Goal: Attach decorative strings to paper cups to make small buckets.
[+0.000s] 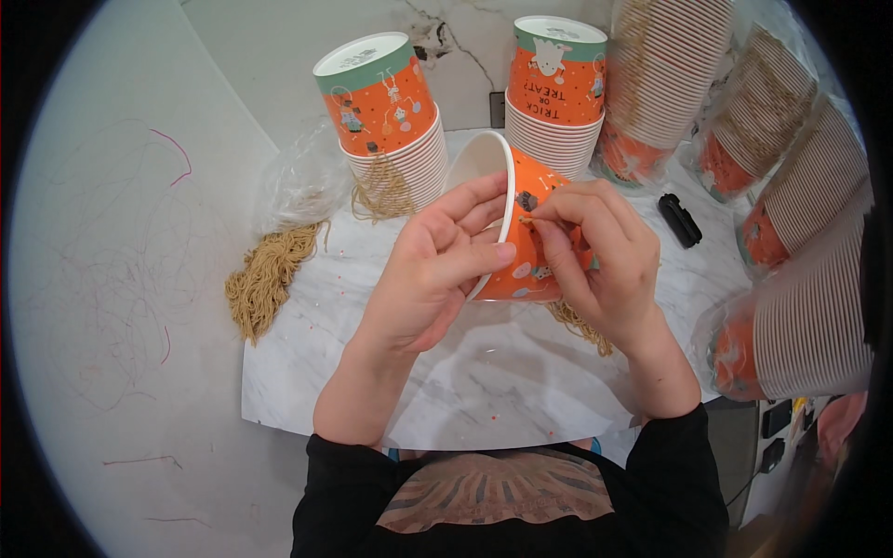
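Note:
An orange paper bucket (523, 265) with a white rim and printed cartoon figures is tilted on its side above the table, its mouth toward the left. My left hand (428, 270) grips it by the rim, fingers inside and thumb pressed on the outer wall. My right hand (605, 251) pinches the end of a tan cord (526, 220) against the bucket's side, below the rim. Whether the cord passes through the wall there cannot be made out. Under my right hand lies a bundle of tan cords (581, 329), partly hidden.
Two upside-down bucket stacks (377, 102) (558, 86) stand at the back, cords draped on the left one. A clear plastic bag (299, 181) and another cord bundle (268, 284) lie left. Plastic-wrapped stacks (809, 298) line the right, near a black tool (679, 220). A scribbled wall (102, 279) rises left.

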Action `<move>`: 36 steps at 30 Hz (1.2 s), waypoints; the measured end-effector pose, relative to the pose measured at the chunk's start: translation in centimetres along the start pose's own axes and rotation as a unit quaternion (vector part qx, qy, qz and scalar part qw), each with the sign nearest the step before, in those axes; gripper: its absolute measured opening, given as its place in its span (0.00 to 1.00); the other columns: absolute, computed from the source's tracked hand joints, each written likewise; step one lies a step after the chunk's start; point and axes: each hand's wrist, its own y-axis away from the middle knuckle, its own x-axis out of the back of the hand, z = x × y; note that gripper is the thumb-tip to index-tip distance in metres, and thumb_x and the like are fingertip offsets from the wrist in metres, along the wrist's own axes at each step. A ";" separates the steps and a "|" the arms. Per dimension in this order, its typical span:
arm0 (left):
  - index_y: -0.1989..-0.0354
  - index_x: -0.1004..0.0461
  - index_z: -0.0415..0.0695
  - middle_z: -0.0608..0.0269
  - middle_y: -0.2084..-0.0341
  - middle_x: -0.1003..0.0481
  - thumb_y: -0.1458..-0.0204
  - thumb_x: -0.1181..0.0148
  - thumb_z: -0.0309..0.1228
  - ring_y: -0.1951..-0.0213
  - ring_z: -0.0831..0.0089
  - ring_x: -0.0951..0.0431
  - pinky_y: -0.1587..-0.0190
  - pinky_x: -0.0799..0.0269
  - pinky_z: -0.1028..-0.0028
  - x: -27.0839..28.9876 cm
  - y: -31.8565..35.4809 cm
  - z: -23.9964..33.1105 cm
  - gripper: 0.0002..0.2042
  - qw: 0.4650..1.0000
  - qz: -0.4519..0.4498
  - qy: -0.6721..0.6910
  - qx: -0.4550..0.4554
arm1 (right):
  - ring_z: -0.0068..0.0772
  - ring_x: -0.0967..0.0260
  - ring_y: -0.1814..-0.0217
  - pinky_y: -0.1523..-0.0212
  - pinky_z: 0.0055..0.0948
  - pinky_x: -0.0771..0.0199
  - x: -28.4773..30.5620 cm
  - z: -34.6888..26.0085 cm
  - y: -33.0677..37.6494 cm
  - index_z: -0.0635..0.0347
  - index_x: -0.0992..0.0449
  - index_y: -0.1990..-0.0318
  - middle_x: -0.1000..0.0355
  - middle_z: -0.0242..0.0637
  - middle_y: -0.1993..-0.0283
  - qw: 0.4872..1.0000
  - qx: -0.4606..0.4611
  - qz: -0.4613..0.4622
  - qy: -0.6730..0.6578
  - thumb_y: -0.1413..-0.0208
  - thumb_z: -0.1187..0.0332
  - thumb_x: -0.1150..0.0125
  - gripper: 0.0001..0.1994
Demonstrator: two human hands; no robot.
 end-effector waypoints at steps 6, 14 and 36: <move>0.30 0.43 0.31 0.49 0.35 0.33 0.44 0.40 0.17 0.36 0.66 0.29 0.35 0.30 0.66 -0.1 0.0 -0.1 0.32 1.000 0.000 0.003 -0.003 | 0.39 0.25 0.65 0.67 0.33 0.26 -0.1 0.1 0.0 0.61 0.25 0.62 0.25 0.36 0.63 1.000 0.010 0.000 0.014 0.50 0.78 0.33 0.09; 0.31 0.41 0.31 0.49 0.36 0.33 0.38 0.48 0.20 0.36 0.66 0.29 0.34 0.32 0.67 0.1 -0.3 0.1 0.26 0.998 0.018 0.047 0.023 | 0.40 0.25 0.65 0.67 0.33 0.25 -0.1 0.1 0.1 0.61 0.24 0.61 0.25 0.37 0.63 1.000 0.018 0.005 0.023 0.50 0.78 0.33 0.09; 0.35 0.34 0.36 0.59 0.53 0.23 0.39 0.44 0.18 0.54 0.76 0.21 0.50 0.23 0.78 1.6 -0.7 -0.6 0.23 0.990 0.025 -0.134 -0.023 | 0.38 0.25 0.68 0.70 0.32 0.26 -0.6 -0.1 0.5 0.59 0.22 0.63 0.26 0.35 0.63 1.000 0.023 -0.009 0.015 0.51 0.77 0.31 0.08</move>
